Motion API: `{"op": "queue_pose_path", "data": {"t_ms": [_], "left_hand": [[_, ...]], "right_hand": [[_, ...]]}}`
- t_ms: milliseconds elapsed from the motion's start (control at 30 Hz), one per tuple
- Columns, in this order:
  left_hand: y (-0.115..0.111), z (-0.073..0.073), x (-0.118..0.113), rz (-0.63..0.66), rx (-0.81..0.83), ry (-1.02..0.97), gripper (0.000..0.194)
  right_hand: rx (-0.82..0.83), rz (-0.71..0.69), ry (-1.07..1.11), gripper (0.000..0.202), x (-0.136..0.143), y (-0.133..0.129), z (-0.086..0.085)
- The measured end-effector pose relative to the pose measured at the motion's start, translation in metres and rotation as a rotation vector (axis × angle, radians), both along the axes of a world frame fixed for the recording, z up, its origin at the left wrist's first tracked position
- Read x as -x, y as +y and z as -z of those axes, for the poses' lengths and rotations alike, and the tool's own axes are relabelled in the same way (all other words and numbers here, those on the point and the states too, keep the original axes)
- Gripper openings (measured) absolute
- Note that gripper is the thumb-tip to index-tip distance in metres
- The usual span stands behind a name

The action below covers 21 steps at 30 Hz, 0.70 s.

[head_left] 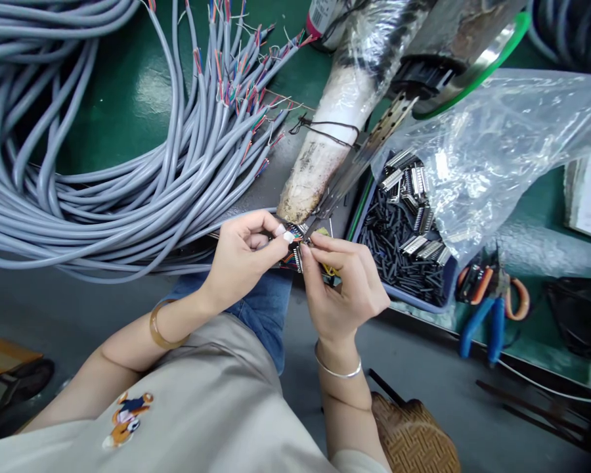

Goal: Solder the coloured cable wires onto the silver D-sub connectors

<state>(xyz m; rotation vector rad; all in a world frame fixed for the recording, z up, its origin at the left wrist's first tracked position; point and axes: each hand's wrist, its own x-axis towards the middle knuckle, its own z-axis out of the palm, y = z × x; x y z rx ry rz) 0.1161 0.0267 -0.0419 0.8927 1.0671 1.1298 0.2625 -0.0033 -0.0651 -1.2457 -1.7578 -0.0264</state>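
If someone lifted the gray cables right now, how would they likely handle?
The gray cables would probably flex but resist sharp bends, since they lie in smooth, wide curves. Together they are likely heavy, with so many piled up. The bared wires at their ends look thin and splayed, so they may snag.

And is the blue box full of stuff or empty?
It's well filled: the blue box holds many small black pieces, with metal connectors lying on top. A plastic bag covers part.
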Motion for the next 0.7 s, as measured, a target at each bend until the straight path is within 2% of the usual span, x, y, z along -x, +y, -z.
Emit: {"op": "queue_pose_path", "data": {"t_ms": [200,433,567,700], "left_hand": [[0.000,-0.002,0.002,0.005,0.005,0.000,0.024],[0.001,0.006,0.004,0.035,0.085,-0.017,0.024],[-0.004,0.008,0.006,0.082,0.109,0.016,0.021],[-0.010,0.008,0.007,0.118,0.118,0.024,0.020]], "right_hand": [[-0.018,0.016,-0.024,0.021,0.000,-0.001,-0.003],[-0.063,-0.006,-0.152,0.018,-0.002,-0.008,0.006],[-0.002,-0.019,0.030,0.017,-0.009,-0.014,0.004],[-0.219,0.028,0.282,0.015,-0.020,-0.020,0.000]]}}
